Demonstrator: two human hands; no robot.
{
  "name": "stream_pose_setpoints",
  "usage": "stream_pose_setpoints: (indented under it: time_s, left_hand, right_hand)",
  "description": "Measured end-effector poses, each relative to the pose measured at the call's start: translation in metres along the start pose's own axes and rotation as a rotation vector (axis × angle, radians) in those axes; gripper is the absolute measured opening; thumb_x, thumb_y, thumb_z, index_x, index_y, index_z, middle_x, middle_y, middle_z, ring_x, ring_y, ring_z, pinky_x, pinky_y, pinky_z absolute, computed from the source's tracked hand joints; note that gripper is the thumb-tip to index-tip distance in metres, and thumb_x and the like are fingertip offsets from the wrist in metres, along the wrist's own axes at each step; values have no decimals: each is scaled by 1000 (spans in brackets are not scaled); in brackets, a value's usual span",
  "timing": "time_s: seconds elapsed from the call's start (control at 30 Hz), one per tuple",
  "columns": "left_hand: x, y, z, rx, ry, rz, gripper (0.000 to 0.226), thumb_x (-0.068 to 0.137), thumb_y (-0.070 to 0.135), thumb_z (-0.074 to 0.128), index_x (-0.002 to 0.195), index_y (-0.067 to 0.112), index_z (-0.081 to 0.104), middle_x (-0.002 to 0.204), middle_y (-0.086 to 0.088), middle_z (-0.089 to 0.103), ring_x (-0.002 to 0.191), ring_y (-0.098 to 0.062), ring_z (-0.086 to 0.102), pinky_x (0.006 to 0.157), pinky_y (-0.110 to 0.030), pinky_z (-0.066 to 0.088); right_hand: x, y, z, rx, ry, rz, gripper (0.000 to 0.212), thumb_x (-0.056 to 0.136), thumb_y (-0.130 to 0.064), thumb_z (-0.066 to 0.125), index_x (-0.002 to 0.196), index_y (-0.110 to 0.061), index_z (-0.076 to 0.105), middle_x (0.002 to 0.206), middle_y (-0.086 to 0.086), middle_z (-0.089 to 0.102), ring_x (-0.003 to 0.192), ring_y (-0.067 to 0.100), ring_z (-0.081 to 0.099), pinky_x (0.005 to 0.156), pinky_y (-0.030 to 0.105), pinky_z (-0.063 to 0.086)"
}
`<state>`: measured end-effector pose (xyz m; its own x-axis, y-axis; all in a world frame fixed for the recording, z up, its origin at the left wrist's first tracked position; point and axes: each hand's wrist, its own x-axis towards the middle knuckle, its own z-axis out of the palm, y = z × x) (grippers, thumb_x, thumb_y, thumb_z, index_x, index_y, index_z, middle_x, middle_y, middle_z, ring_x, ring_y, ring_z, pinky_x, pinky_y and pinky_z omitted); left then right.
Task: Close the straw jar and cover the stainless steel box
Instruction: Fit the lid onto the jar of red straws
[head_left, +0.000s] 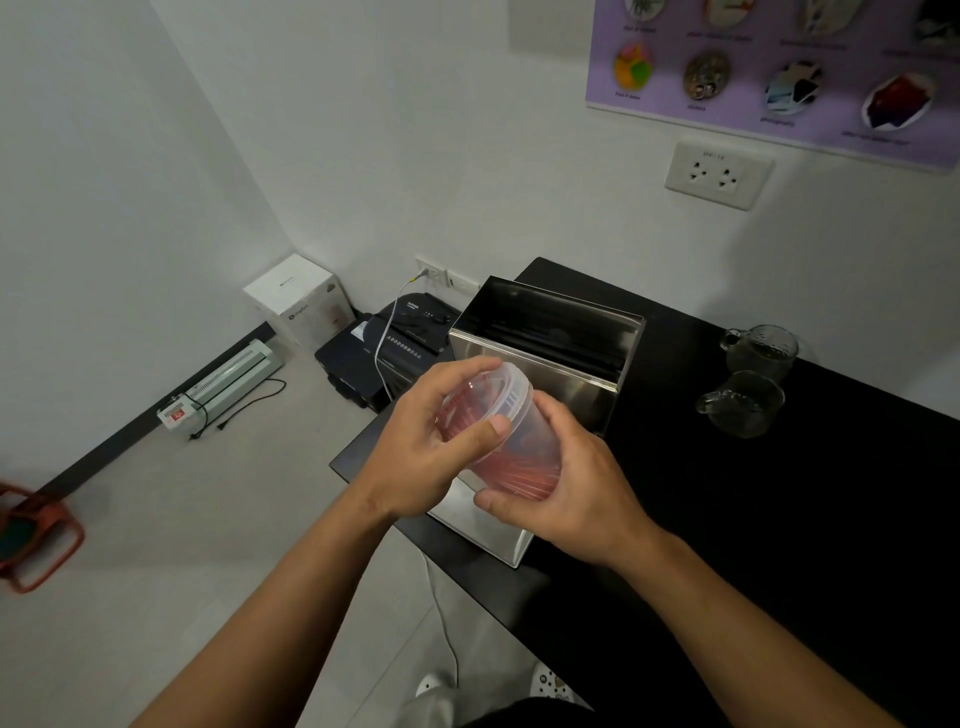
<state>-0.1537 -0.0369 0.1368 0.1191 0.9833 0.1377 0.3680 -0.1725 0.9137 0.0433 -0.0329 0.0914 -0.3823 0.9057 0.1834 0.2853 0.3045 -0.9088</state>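
A clear plastic jar (519, 447) full of red straws is held tilted in the air above the table's left end. My right hand (566, 483) wraps its body from below. My left hand (441, 441) grips the translucent lid (511, 387) on the jar's mouth. Behind the hands stands the stainless steel box (545, 353), open at the top, dark inside. A flat steel lid (493, 525) lies on the black table (779, 519) under the jar, partly hidden by my hands.
Two glass mugs (748, 389) stand on the table to the right of the box. On the floor at left are a black shredder (400, 348), a white carton (301, 301), a laminator (228, 379) and a red stool (36, 535). Wall sockets (717, 174) sit above the table.
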Motion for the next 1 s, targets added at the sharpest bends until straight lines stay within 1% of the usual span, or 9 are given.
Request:
stream_pose_setpoints:
  time_s: [0.07,0.2,0.27,0.4,0.5,0.73,0.83,0.93,1.0]
  left_hand:
    - [0,-1,1,-7,-8,-2,68,85,47,67,143,12,59,133,-14,62,121,-34,63,94,-61,57]
    - [0,-4,2,-16,-15,-4,69,84,46,68,142,9,59,132,-16,63,120,-34,64,95,-59,57]
    - [1,-5,2,-19,-22,-6,70,84,45,68,142,8,59,132,-17,63,120,-34,64,96,-59,57]
    - [3,-7,2,-40,-46,-9,67,83,43,70,140,9,61,130,-16,65,119,-33,65,96,-62,57]
    - [2,-7,2,-46,-55,2,62,83,41,71,139,13,61,129,-16,66,119,-33,66,96,-62,56]
    - [2,-4,0,-51,-63,42,58,85,38,73,138,17,62,127,-12,68,118,-33,66,96,-61,56]
    - [5,-1,-1,-73,-75,49,57,85,36,74,138,16,62,126,-13,69,118,-33,67,96,-62,56]
    - [5,4,-2,-108,-77,59,64,85,49,79,138,18,62,126,-12,69,118,-34,67,97,-56,58]
    - [6,4,-3,-120,-85,63,65,85,49,79,139,16,61,127,-13,68,119,-35,66,99,-56,57]
  right_hand:
    - [0,0,-1,27,-6,-5,90,64,-64,92,135,-69,37,127,-28,64,109,1,71,81,21,62]
    - [3,2,-5,87,-38,19,86,66,-55,95,133,-66,44,124,-23,69,107,6,74,82,28,64]
    - [4,6,-7,127,-61,45,85,65,-52,97,136,-58,49,123,-18,71,109,10,74,87,35,64]
    - [6,15,-6,227,-106,105,89,65,-42,98,142,-31,55,126,-5,72,113,20,74,95,48,62]
    - [5,19,-6,274,-129,132,88,67,-37,98,143,-23,56,127,2,72,115,25,73,97,53,60]
    - [7,21,-9,320,-156,131,81,71,-31,96,141,-21,57,127,6,72,115,29,73,97,58,58]
    - [10,19,-12,360,-179,130,80,72,-26,95,142,-16,57,128,9,72,116,32,73,100,60,56]
    - [13,17,-15,390,-205,133,79,72,-24,94,141,-13,58,128,12,72,117,33,72,102,61,55]
    - [15,14,-16,402,-224,132,76,73,-24,93,140,-13,59,128,13,72,117,33,72,101,61,55]
